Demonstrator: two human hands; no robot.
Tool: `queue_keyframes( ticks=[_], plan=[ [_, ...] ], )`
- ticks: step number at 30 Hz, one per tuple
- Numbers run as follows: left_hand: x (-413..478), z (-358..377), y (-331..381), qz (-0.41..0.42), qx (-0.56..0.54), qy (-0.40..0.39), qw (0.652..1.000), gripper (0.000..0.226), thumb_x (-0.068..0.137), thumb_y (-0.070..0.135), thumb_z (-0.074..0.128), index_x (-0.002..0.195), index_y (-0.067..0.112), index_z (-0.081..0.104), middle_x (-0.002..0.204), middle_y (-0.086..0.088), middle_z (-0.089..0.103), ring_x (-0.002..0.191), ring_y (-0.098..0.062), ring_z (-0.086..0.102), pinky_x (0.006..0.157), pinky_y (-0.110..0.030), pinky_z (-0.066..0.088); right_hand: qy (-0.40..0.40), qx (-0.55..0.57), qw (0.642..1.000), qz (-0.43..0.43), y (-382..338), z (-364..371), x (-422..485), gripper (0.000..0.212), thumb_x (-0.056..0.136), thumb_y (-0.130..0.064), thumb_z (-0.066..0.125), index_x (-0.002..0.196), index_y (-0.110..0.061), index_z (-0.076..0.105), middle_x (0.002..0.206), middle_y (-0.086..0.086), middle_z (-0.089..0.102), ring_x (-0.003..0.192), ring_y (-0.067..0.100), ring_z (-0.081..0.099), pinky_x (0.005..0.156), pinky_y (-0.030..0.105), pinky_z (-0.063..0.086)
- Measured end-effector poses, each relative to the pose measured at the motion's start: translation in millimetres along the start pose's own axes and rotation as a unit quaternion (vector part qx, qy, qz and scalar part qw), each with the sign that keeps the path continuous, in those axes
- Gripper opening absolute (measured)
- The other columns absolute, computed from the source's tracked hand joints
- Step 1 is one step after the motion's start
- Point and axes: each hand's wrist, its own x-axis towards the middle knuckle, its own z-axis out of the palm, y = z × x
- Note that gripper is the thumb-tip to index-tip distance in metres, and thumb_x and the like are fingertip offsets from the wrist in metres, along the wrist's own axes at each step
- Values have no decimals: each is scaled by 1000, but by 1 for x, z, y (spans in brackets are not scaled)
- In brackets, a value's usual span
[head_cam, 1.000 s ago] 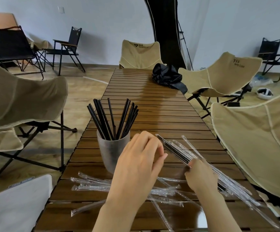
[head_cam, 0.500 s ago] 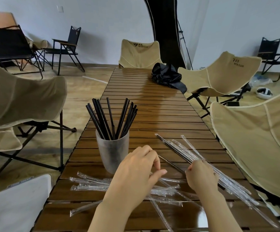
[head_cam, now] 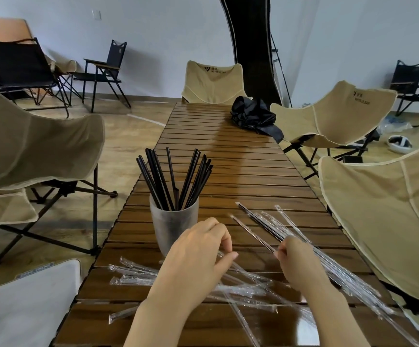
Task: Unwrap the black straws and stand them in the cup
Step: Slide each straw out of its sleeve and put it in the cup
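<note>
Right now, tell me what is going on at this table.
A person is unwrapping black straws. The right hand pinches one wrapped straw beside the pile of wrapped ones. The left hand, fingers curled, is close by; whether it holds anything is unclear. Many bare straws stand in the cup, and empty wrappers lie on the table.

Beige camp chairs (head_cam: 333,113), white wall (head_cam: 153,33), wood floor (head_cam: 128,136).

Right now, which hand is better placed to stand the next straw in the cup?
Probably the left hand: it is right next to the cup. The right hand is farther away, by the wrapped pile, and pinches a straw.
</note>
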Motion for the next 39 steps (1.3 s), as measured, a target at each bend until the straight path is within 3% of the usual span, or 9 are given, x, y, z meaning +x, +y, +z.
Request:
queue_keyframes(
  ticks=[5, 9, 11, 13, 17, 26, 30, 33, 39],
  plan=[
    [2, 0, 4, 5, 5, 8, 1000, 6, 93, 37, 54, 97, 36, 49, 104, 20, 47, 97, 2, 48, 85, -12, 43, -28, 85, 995, -46, -10, -25, 1, 13, 92, -3, 49, 91, -16, 53, 83, 1, 62, 70, 13, 58, 64, 23, 48],
    [2, 5, 7, 34, 29, 14, 999, 34, 95, 35, 50, 128, 37, 43, 130, 22, 41, 121, 5, 38, 100, -14, 30, -108, 131, 976, -134, -14, -42, -11, 16, 92, -9, 57, 95, -23, 64, 83, -9, 62, 56, -3, 52, 55, 10, 38],
    [3, 6, 5, 36, 39, 4, 999, 40, 96, 36, 48, 135, 37, 39, 136, 21, 40, 126, 4, 35, 103, -16, 27, -149, 126, 966, -170, -15, -49, -16, 20, 91, -14, 61, 87, -32, 66, 64, -16, 62, 49, -6, 53, 55, 10, 41],
    [5, 4, 3, 37, 47, -21, 998, 37, 95, 39, 49, 132, 38, 44, 133, 20, 45, 125, 2, 38, 105, -20, 28, -165, 136, 958, -193, -18, -56, -19, 22, 89, -17, 64, 80, -36, 68, 57, -21, 62, 50, -4, 54, 59, 14, 45],
    [4, -4, -1, 32, -2, -61, 998, 17, 93, 35, 56, 109, 34, 62, 103, 16, 63, 96, 1, 55, 89, -21, 43, -178, 151, 943, -236, -21, -65, -21, 21, 82, -22, 72, 78, -43, 71, 75, -24, 66, 66, -7, 59, 66, 14, 41],
    [-4, -12, -17, -12, -16, -100, 995, 13, 95, 40, 49, 96, 36, 62, 82, 17, 64, 78, 4, 59, 71, -12, 47, -190, 206, 930, -237, -13, -66, -19, 18, 77, -24, 78, 84, -40, 72, 78, -10, 72, 72, 3, 66, 66, 11, 48],
    [-7, -24, -29, -28, 13, -79, 996, 18, 98, 37, 44, 95, 39, 62, 75, 19, 62, 75, 10, 58, 67, -3, 42, -137, 175, 949, -222, -7, -64, -15, 14, 78, -24, 77, 77, -37, 74, 75, -14, 71, 70, 0, 65, 68, 17, 47],
    [-13, -34, -37, -48, 18, -67, 996, 19, 98, 37, 43, 88, 43, 58, 72, 19, 60, 73, 9, 57, 65, -5, 41, -75, 179, 955, -223, -4, -64, -13, 13, 83, -25, 72, 78, -38, 73, 72, -17, 71, 68, -1, 66, 68, 16, 48],
    [-21, -44, -46, -74, 10, -35, 997, 24, 99, 34, 42, 82, 39, 58, 71, 19, 62, 77, 7, 58, 66, -14, 46, -36, 222, 947, -230, -7, -63, -14, 26, 82, -14, 72, 74, -39, 70, 70, -23, 70, 66, -6, 66, 61, 1, 43]
  ],
)
